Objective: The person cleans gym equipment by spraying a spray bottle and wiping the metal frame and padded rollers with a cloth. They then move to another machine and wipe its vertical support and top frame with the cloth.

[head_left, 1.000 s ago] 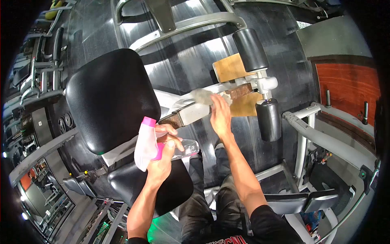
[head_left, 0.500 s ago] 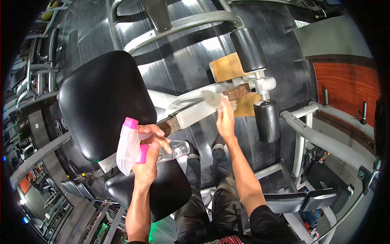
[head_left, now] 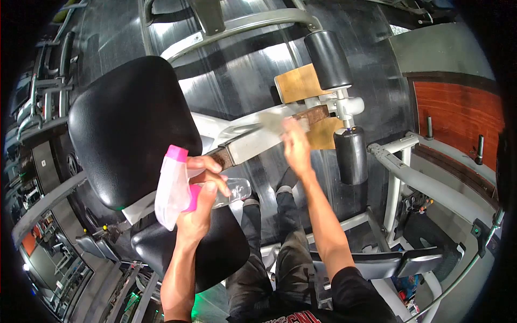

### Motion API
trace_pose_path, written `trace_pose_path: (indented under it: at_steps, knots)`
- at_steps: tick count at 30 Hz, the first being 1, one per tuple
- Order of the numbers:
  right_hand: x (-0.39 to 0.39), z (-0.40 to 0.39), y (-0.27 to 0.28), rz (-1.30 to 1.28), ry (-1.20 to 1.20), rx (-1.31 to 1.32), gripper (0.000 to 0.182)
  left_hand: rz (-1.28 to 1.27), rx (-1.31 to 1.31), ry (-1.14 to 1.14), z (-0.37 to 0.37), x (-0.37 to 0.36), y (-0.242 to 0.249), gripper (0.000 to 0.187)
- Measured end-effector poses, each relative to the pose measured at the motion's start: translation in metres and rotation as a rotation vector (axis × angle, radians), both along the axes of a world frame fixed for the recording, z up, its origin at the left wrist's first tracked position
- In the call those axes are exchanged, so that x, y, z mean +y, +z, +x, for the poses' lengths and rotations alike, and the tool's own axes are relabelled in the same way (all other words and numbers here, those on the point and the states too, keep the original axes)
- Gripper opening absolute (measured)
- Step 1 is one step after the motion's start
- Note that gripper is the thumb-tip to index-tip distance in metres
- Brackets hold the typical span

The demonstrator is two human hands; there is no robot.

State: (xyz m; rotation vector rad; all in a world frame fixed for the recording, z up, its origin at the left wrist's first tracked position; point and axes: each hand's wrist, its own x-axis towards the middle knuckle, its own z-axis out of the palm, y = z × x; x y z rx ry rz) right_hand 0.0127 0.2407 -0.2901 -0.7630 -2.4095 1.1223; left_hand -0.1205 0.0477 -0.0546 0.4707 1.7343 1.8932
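Note:
My left hand (head_left: 200, 198) is wrapped round a clear spray bottle (head_left: 236, 189) with a pink and white spray head, tilted on its side above the lower black pad (head_left: 215, 253). Over the white metal beam (head_left: 249, 149) of an exercise machine, my right hand (head_left: 295, 144) holds a pale cloth (head_left: 273, 123), blurred by motion. The beam runs from the large black seat pad (head_left: 134, 129) to the brown, rusty-looking bar (head_left: 314, 115) by the rollers.
Two black foam rollers (head_left: 328, 59) stand at the beam's far end, near wooden boards (head_left: 298, 84). At the right is a grey metal frame (head_left: 431, 180) with black pads (head_left: 371, 265). My legs (head_left: 293, 253) are below the beam.
The cloth has moved left and slightly up along the beam, and my right hand has shifted slightly up and left. My left hand still grips the bottle. The whole view has shifted slightly.

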Motion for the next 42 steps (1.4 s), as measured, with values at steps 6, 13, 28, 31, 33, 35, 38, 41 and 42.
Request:
trace_pose_path:
  at_steps: [6, 13, 28, 31, 33, 35, 38, 41, 42]
  knots:
    - [-0.050, -0.023, 0.022, 0.055, 0.009, 0.048, 0.033, 0.036, 0.081, -0.029, 0.021, 0.011, -0.009, 0.028]
    - [-0.018, -0.011, 0.018, 0.116, 0.405, 0.091, 0.050, -0.077, -0.027, 0.075, 0.068, 0.013, -0.030, 0.034]
    - [0.000, -0.007, 0.021, 0.032, 0.303, -0.076, 0.057, -0.191, 0.110, -0.072, 0.085, 0.014, -0.057, 0.030]
    - [0.007, -0.002, -0.019, -0.015, -0.139, -0.120, 0.040, -0.096, 0.234, -0.148, 0.087, 0.016, -0.054, 0.034]
    - [-0.012, -0.011, -0.014, 0.038, -0.106, -0.076, 0.036, -0.081, 0.339, -0.225, 0.086, 0.018, -0.050, 0.035]
    - [-0.044, -0.026, 0.026, 0.033, 0.133, 0.028, 0.037, -0.094, 0.336, -0.228, 0.086, 0.018, -0.052, 0.035]
    - [-0.073, -0.046, 0.077, 0.012, 0.499, 0.111, 0.043, -0.130, 0.266, -0.226, 0.090, 0.014, -0.053, 0.032]
    - [-0.050, -0.041, 0.050, 0.086, 0.480, 0.066, 0.045, -0.094, 0.108, -0.131, 0.087, 0.018, -0.044, 0.027]
    - [-0.038, -0.034, 0.040, 0.123, 0.463, 0.016, 0.045, -0.091, 0.104, -0.135, 0.085, 0.018, -0.038, 0.027]
